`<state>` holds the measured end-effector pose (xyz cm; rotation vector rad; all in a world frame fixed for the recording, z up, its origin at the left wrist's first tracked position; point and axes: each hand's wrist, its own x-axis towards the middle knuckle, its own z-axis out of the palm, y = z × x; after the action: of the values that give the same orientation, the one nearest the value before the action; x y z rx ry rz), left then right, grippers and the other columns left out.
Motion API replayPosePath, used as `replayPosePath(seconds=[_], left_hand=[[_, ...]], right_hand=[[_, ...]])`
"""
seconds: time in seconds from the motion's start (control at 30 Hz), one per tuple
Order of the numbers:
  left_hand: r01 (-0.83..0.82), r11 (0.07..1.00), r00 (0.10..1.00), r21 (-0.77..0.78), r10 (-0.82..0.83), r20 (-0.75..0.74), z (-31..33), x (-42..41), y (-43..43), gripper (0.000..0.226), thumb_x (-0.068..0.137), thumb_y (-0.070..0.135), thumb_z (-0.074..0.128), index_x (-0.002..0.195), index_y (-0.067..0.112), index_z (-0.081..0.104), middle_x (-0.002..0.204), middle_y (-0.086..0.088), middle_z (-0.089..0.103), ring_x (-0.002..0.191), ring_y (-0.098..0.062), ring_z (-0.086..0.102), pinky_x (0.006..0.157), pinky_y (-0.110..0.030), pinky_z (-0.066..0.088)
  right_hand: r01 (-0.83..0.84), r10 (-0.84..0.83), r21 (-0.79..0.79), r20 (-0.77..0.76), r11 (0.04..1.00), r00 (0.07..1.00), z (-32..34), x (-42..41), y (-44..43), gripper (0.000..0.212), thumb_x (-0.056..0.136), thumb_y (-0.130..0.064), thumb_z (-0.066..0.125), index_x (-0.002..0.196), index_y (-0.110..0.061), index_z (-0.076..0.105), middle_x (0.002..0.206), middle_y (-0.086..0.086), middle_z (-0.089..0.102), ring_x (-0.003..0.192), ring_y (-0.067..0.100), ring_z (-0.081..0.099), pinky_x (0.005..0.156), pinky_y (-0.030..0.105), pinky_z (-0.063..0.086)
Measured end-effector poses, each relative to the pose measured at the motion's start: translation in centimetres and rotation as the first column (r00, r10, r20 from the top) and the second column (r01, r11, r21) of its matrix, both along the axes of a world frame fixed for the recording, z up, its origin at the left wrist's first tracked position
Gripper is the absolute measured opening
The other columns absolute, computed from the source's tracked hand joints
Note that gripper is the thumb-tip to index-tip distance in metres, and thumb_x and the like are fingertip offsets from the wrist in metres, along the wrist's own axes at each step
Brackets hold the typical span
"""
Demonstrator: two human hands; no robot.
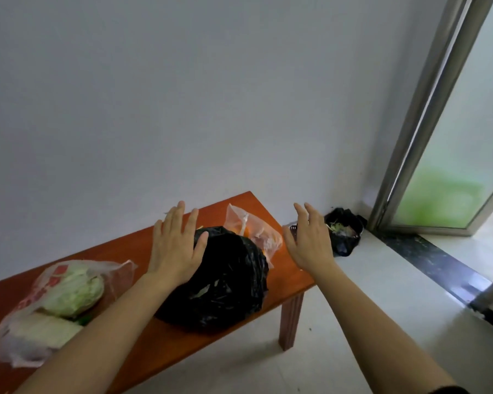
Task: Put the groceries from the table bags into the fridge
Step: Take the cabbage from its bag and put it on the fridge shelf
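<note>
Head view: the black bag [222,282] sits on the table [120,251], left hand [177,245] flat-fingered at its 10 o'clock, right hand [308,240] spread at 2 o'clock, both empty; gathering its neck first would likely prevent spills.

The contents of the black bag [222,282] are hidden by its opaque plastic, and its upper left side is covered by the left hand [174,248]; whether the palm touches it cannot be told. The clear bag [256,234] behind it is partly blocked, and the orange items inside are blurred beyond naming. The red print on the cabbage bag [54,297] cannot be read. The table [120,248] is cut off at the left and bottom edges. A small dark object [293,227] is mostly concealed behind the right hand [308,240]. Only a green smear is made out through the frosted door [453,172].
</note>
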<state>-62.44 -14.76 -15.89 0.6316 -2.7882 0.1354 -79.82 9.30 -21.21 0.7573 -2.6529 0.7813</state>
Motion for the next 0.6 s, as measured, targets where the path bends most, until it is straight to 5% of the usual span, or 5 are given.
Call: replayPosePath(seconds=[0.3,0.4,0.53,0.6], left_hand=[[0.007,0.992,1.0,0.129,-0.01,0.018,-3.3,-2.9,-7.9,0.07,0.098,0.057,0.017,0.156,0.017,0.023,0.165,-0.013,0.011,0.151,-0.03,0.014,0.12,-0.05,0.017],[0.005,0.99,1.0,0.141,0.0,-0.03,-4.6,-1.6,-12.4,0.065,0.1,0.053,0.024,0.152,0.014,0.033,0.161,-0.015,0.024,0.147,-0.031,0.026,0.117,-0.051,0.026],[0.019,0.991,0.981,0.13,0.006,-0.192,-5.6,1.0,-19.4,0.048,0.099,0.043,0.034,0.117,0.01,0.063,0.118,-0.01,0.064,0.107,-0.031,0.062,0.085,-0.044,0.05],[0.012,0.987,0.98,0.161,0.02,-0.2,-6.0,2.9,-22.8,0.043,0.1,0.043,0.032,0.088,0.016,0.063,0.085,-0.003,0.064,0.078,-0.027,0.063,0.068,-0.041,0.052]], right_hand=[[-0.071,0.068,0.048,0.056,0.996,0.996,-2.1,-1.5,-8.3,0.059,0.1,-0.042,0.048,0.148,-0.008,0.039,0.148,0.016,0.043,0.137,0.033,0.04,0.107,0.048,0.041],[-0.116,0.116,0.051,0.011,0.992,0.993,-2.3,-1.2,-13.7,0.056,0.098,-0.041,0.046,0.143,-0.007,0.046,0.138,0.016,0.054,0.128,0.035,0.05,0.105,0.047,0.043],[-0.17,0.168,0.055,0.05,0.984,0.985,-1.8,0.1,-22.4,0.051,0.1,-0.036,0.052,0.144,-0.011,0.047,0.136,0.014,0.057,0.128,0.034,0.05,0.105,0.046,0.042],[-0.204,0.201,0.071,0.039,0.976,0.979,-1.7,1.1,-27.1,0.046,0.1,-0.035,0.053,0.138,-0.011,0.054,0.128,0.014,0.062,0.123,0.037,0.055,0.098,0.047,0.048]])
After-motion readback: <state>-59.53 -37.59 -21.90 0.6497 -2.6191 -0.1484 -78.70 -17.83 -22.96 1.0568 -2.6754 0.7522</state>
